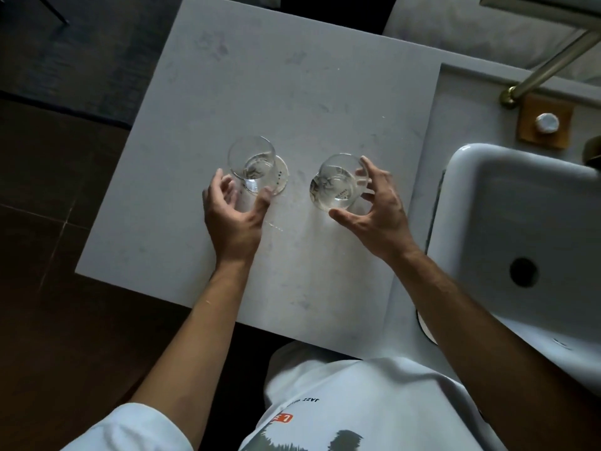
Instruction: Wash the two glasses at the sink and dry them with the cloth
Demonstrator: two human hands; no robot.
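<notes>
As both hands close in, the left hand (232, 209) curls around one glass (252, 166) and the right hand (374, 211) grips the other glass (340, 183), the sink (487, 196) beyond the right hand; thin, slippery and breakable, they are best held around the walls.

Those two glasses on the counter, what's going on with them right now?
A person stands at a pale counter beside a white sink. The left hand curls around the left glass, which sits on a round coaster. The right hand has its fingers spread around the right glass. Both glasses look empty and stand on the counter, not yet in the sink. No water is seen running, and no cloth is in view.
</notes>
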